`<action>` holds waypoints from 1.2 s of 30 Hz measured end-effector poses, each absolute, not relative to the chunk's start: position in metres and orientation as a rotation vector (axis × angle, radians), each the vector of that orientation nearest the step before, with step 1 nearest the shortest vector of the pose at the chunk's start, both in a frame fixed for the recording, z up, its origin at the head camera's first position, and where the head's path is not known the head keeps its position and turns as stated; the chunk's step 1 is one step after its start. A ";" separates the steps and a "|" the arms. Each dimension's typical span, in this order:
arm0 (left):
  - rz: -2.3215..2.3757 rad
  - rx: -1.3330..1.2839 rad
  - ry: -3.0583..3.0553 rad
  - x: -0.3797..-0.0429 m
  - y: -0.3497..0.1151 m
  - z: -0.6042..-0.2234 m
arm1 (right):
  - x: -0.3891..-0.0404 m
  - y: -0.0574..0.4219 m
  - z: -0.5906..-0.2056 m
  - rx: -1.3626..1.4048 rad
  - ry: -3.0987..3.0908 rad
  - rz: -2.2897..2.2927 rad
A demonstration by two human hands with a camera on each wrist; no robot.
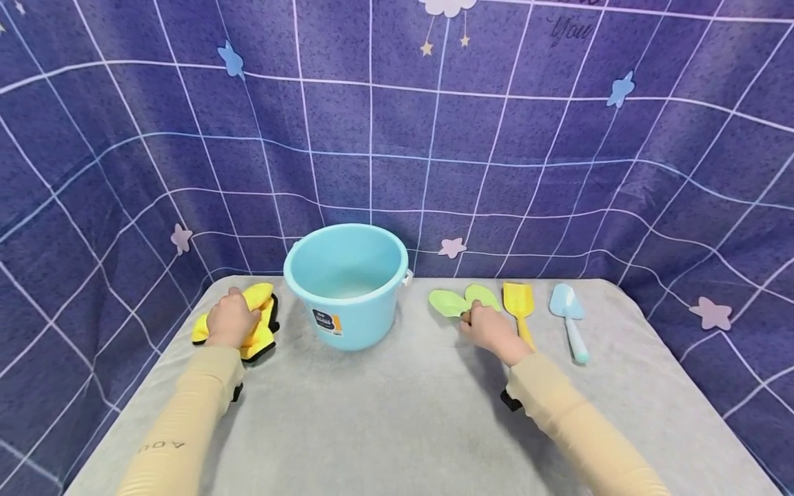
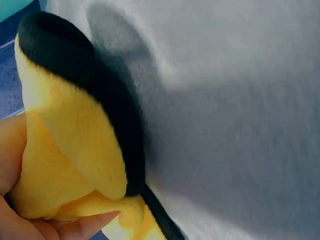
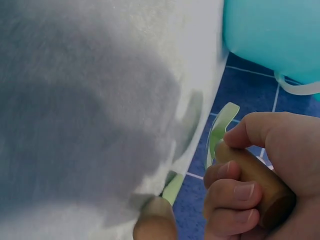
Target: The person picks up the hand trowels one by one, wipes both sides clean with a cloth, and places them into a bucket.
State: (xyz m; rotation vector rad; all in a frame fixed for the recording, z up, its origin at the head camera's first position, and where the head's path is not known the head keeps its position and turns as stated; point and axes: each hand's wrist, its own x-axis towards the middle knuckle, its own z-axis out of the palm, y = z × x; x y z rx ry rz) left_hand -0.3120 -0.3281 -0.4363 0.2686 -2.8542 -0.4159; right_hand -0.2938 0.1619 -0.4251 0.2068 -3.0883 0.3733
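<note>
On the left in the head view, my left hand [image 1: 231, 318] grips a bunched yellow cloth [image 1: 260, 337] with black edging. The left wrist view shows thumb and fingers pinching a fold of this cloth [image 2: 75, 145]. My right hand [image 1: 490, 329] holds a small green trowel [image 1: 448, 303] by its handle. Its wooden handle [image 3: 255, 180] lies in the curled fingers in the right wrist view, the blade raised over the table. A second green trowel [image 1: 482, 296] lies beside it, its handle mostly hidden by my hand in the head view.
A light blue bucket [image 1: 360, 313] stands between the hands at the back of the grey-covered table [image 1: 372, 427]. Right of my right hand lie a yellow toy shovel [image 1: 518, 300] and a pale blue one [image 1: 567, 303]. A purple gridded curtain [image 1: 397, 124] hangs behind.
</note>
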 end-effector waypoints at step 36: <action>-0.329 0.031 -2.667 -0.251 -0.314 -0.356 | -0.236 0.206 -0.331 0.473 -2.878 0.397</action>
